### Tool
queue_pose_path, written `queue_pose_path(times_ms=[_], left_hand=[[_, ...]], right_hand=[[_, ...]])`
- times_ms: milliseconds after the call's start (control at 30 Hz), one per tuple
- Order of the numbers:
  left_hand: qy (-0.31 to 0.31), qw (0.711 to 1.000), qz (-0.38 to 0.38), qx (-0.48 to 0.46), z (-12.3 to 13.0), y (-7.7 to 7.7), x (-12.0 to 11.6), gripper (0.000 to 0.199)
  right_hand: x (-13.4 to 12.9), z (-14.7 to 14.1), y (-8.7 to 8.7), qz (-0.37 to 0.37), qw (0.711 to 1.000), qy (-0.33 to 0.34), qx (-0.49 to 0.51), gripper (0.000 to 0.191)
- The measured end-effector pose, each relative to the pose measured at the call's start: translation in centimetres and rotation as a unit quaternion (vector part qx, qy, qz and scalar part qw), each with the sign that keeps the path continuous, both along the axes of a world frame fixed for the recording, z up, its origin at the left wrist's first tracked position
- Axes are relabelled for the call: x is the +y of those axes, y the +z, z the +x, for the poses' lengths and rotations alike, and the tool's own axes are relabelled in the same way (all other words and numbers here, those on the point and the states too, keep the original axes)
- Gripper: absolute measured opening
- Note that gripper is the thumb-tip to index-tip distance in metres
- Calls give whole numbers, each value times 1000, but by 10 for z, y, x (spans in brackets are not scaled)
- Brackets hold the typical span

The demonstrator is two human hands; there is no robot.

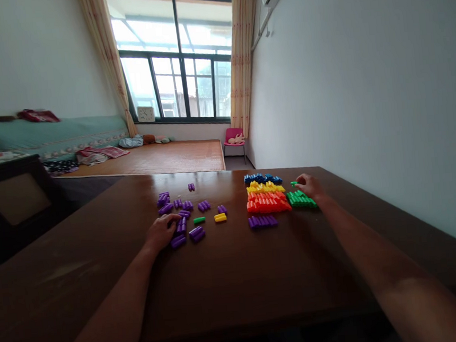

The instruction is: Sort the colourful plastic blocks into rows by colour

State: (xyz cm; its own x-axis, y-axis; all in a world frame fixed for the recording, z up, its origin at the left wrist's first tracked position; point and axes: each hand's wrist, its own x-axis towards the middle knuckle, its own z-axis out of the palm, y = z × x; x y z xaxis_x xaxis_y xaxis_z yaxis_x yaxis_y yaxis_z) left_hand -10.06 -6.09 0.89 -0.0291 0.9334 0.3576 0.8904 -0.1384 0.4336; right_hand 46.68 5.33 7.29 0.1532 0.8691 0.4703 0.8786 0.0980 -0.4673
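My left hand (163, 233) lies on the table at the left, its fingers bent and closed down against a purple tube-shaped plastic piece (182, 225). More purple pieces lie scattered around it, singly and in small joined groups. Just right of these are a green piece (199, 220) and a yellow piece (220, 217). Over on the right, my right hand (309, 185) pinches a small green plastic piece (294, 183) at its fingertips. That piece is held just above and behind a block of green pieces (301, 199) lined up side by side.
Left of the green block, sorted rows of blue pieces (263, 179), yellow pieces (264, 187), orange-red pieces (268, 202) and purple pieces (263, 221) run from back to front. All lie on the brown table (237, 276). Beyond are a low bed (179, 156) and a pink chair (233, 135).
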Motion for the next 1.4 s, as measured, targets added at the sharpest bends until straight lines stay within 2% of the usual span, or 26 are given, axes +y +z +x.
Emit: queue_pose_path(times_ms=[67, 233, 367, 467, 533, 633, 700, 767, 900, 1000, 1100, 1200, 1300, 1400], left_hand=[[2, 1000, 1, 3, -1, 0, 0, 33], [-4, 1000, 3, 16, -2, 0, -1, 34], [0, 1000, -1, 15, 0, 1, -1, 32], [6, 1000, -7, 11, 5, 4, -4, 31], [12, 1000, -7, 11, 9, 7, -8, 30], [26, 1000, -6, 2, 14, 9, -12, 29], [27, 1000, -2, -2, 15, 9, -14, 29], [20, 1000, 5, -7, 15, 8, -16, 28], [10, 1000, 9, -18, 15, 7, -18, 27], [12, 1000, 6, -22, 15, 7, -19, 27], [19, 999, 6, -25, 15, 7, -19, 27], [14, 1000, 7, -27, 15, 6, -18, 27], [7, 1000, 4, -28, 13, 6, -17, 28], [0, 1000, 4, -26, 10, 6, -15, 29]], right_hand=[[0, 9, -9, -11, 998, -11, -62, 11], [-4, 7, -21, -38, 986, -33, -157, 13], [-14, 4, -13, -85, 981, -15, -174, 20], [-22, -14, 1, -66, 981, 24, -179, 33], [-29, -43, 11, -36, 981, 69, -175, 36], [-43, -114, 19, -9, 970, 195, -145, 30], [-56, -171, 18, -13, 944, 302, -133, 23], [-67, -227, 11, -31, 915, 376, -146, 21], [-76, -312, -7, -39, 877, 428, -213, 27], [-74, -345, -14, -70, 857, 440, -259, 23], [-74, -355, -14, -82, 854, 438, -267, 17], [-75, -347, -11, -42, 878, 424, -219, 20], [-72, -319, -8, 9, 910, 389, -145, 20], [-62, -269, -5, 35, 938, 337, -72, 13]])
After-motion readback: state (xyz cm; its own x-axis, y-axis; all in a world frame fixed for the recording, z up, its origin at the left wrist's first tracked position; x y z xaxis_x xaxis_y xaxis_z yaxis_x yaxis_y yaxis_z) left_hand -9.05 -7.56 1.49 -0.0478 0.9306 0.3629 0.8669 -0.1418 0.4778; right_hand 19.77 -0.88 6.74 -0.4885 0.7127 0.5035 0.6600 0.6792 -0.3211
